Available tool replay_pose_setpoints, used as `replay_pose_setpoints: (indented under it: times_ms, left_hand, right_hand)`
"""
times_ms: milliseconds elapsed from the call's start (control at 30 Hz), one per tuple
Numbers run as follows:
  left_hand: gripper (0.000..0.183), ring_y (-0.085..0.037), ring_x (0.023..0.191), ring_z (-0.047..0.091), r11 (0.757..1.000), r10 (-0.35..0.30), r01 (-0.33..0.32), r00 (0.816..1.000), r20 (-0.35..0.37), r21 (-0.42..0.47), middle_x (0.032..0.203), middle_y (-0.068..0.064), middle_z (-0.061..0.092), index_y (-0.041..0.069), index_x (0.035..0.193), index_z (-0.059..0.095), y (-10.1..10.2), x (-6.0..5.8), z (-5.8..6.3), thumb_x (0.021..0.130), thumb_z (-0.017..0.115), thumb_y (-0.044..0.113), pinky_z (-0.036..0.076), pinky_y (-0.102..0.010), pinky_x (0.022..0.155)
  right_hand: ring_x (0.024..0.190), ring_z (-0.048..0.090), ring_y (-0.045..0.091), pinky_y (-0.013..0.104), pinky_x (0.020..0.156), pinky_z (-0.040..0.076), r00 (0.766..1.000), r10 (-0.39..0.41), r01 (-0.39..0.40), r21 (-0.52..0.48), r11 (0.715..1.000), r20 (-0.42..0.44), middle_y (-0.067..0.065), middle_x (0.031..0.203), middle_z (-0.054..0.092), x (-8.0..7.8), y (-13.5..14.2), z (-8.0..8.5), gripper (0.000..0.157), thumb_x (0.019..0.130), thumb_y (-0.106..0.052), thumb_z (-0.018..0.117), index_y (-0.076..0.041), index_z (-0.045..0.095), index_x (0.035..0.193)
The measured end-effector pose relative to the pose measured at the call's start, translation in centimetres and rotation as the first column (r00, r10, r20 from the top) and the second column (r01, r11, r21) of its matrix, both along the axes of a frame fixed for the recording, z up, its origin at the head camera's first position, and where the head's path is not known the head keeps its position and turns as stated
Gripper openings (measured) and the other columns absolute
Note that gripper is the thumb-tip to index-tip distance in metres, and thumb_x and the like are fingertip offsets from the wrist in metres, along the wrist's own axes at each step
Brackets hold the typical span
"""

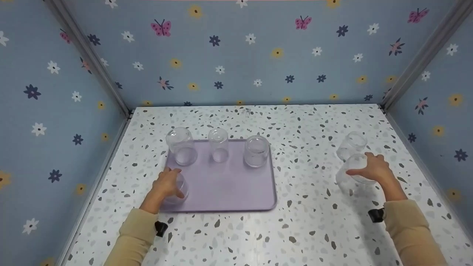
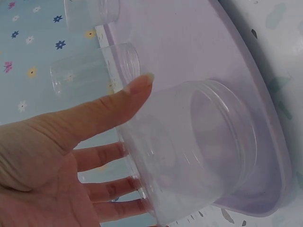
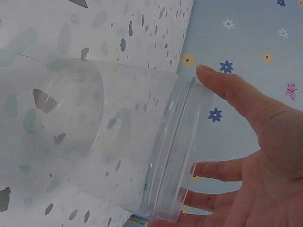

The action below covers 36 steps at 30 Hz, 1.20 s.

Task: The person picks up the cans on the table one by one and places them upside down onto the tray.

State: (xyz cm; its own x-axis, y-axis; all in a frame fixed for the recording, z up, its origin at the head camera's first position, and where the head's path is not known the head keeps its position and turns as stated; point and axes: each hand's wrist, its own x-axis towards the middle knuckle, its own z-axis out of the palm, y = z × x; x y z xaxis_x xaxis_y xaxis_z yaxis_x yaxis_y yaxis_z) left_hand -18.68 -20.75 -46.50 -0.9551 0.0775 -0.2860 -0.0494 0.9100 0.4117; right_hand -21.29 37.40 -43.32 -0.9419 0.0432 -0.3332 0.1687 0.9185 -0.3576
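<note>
A clear jar (image 1: pixel 182 189) stands mouth down on the front left corner of a lilac tray (image 1: pixel 229 192). My left hand (image 1: pixel 167 183) grips its upper end, thumb on one side and fingers on the other. In the left wrist view, the thumb lies at the edge of this jar (image 2: pixel 189 146), the rim by the tray. On the right, a wide clear jar (image 1: pixel 343 175) stands mouth up on the speckled table. My right hand (image 1: pixel 374 169) holds it by the rim, as the jar (image 3: pixel 128 137) shows in the right wrist view, thumb and fingers spread across it.
Along the tray's back edge stand a large clear jar (image 1: pixel 181 146), a narrow one (image 1: pixel 218 146) and a squat one (image 1: pixel 256 151). Another clear jar (image 1: pixel 351 146) stands just behind the right hand's jar. Flowered panels (image 1: pixel 236 51) rise at the back and both sides.
</note>
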Motion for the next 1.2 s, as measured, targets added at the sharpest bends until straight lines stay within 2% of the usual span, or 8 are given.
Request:
replay_pose_setpoints:
  times_ms: [233, 533, 633, 733, 900, 967, 1200]
  left_hand:
    - [0.088, -0.047, 0.105, 0.039, 1.0, 0.003, -0.003, 1.0, 0.003, -0.011, 0.117, -0.028, 0.037, -0.004, 0.127, 0.041, 0.0, -0.2, -0.3, 0.05, 0.082, 0.007, 0.036, -0.06, 0.08]
    - [0.089, -0.049, 0.106, 0.038, 1.0, -0.003, 0.003, 1.0, -0.013, -0.021, 0.12, -0.029, 0.036, -0.004, 0.127, 0.04, -0.1, -0.1, -0.4, 0.05, 0.083, 0.011, 0.035, -0.061, 0.079]
    - [0.091, -0.05, 0.11, 0.034, 1.0, 0.003, -0.003, 1.0, -0.013, -0.025, 0.126, -0.031, 0.033, -0.004, 0.129, 0.038, 0.0, 0.0, -0.4, 0.052, 0.083, 0.015, 0.03, -0.064, 0.082]
    - [0.091, -0.05, 0.115, 0.029, 0.999, 0.014, -0.014, 1.0, -0.022, -0.033, 0.13, -0.031, 0.029, -0.003, 0.13, 0.036, 0.2, 0.1, -0.2, 0.055, 0.082, 0.018, 0.02, -0.068, 0.086]
    - [0.084, -0.049, 0.118, 0.026, 0.999, 0.021, -0.025, 0.996, -0.089, -0.036, 0.132, -0.03, 0.029, -0.003, 0.131, 0.035, 0.5, 0.5, 0.0, 0.063, 0.078, 0.021, 0.008, -0.07, 0.089]
    - [0.08, -0.049, 0.117, 0.028, 0.999, 0.026, -0.031, 0.991, -0.127, -0.03, 0.13, -0.03, 0.032, -0.003, 0.131, 0.036, 0.7, 0.6, 0.1, 0.066, 0.076, 0.022, 0.01, -0.07, 0.089]
    - [0.074, -0.045, 0.114, 0.036, 0.999, 0.036, -0.04, 0.971, -0.236, -0.015, 0.124, -0.029, 0.039, -0.008, 0.127, 0.038, 1.9, 1.0, 0.1, 0.07, 0.074, 0.024, 0.029, -0.061, 0.086]
  right_hand:
    - [0.106, 0.022, 0.062, 0.066, 0.082, 0.028, 0.998, 0.023, -0.022, 0.01, 1.0, -0.055, 0.047, 0.122, 0.014, 0.3, -0.6, 0.3, 0.109, 0.069, -0.055, 0.065, 0.018, 0.014, 0.132]
    - [0.106, 0.026, 0.059, 0.064, 0.082, 0.03, 0.99, 0.024, -0.03, -0.045, 0.999, -0.139, 0.045, 0.122, 0.018, 1.1, -1.7, 0.7, 0.106, 0.07, -0.051, 0.067, 0.017, 0.014, 0.132]
    - [0.106, 0.027, 0.058, 0.064, 0.083, 0.029, 0.985, 0.026, -0.038, -0.065, 0.997, -0.171, 0.044, 0.122, 0.019, 1.4, -2.1, 0.8, 0.103, 0.071, -0.048, 0.067, 0.016, 0.015, 0.133]
    - [0.108, 0.027, 0.057, 0.064, 0.083, 0.029, 0.981, 0.028, -0.044, -0.083, 0.996, -0.191, 0.044, 0.123, 0.019, 1.6, -2.5, 1.0, 0.103, 0.071, -0.049, 0.067, 0.015, 0.015, 0.133]
    - [0.107, 0.029, 0.056, 0.066, 0.082, 0.028, 0.974, 0.032, -0.051, -0.082, 0.995, -0.226, 0.043, 0.125, 0.019, 2.0, -3.2, 1.0, 0.104, 0.07, -0.053, 0.066, 0.012, 0.017, 0.135]
    - [0.107, 0.031, 0.055, 0.065, 0.081, 0.029, 0.97, 0.033, -0.054, -0.08, 0.995, -0.242, 0.042, 0.125, 0.02, 2.2, -3.6, 0.9, 0.104, 0.069, -0.053, 0.066, 0.011, 0.018, 0.135]
    - [0.108, 0.033, 0.052, 0.062, 0.083, 0.031, 0.955, 0.027, -0.066, -0.122, 0.99, -0.295, 0.04, 0.125, 0.023, 2.8, -4.6, 0.6, 0.102, 0.069, -0.052, 0.068, 0.008, 0.021, 0.135]
